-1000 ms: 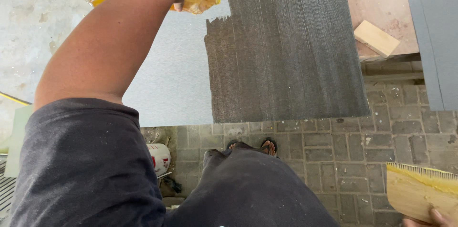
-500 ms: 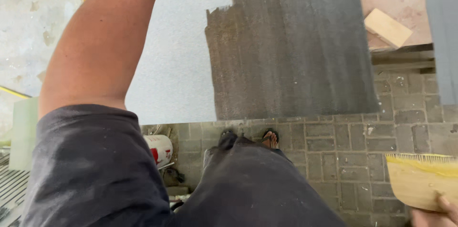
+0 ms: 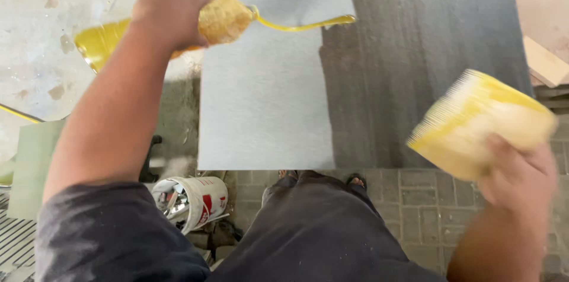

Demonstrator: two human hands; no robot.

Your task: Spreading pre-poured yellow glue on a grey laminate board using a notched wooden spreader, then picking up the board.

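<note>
While your left hand [image 3: 169,18] grips the tilted bottle [image 3: 178,33], run the yellow glue [image 3: 302,23] in even lines over the grey half of the board [image 3: 261,98]; keep the spreader [image 3: 480,122], clasped in your right hand [image 3: 518,178], ready.

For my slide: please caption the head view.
Left hand pours yellow glue onto grey board; right hand holds notched spreader.

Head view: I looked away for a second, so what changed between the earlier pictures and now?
The right hand raised its spreader toward the board. The left hand now pours a yellow stream from its bottle onto the board. Both grips and the dark coated half are unchanged.
</note>
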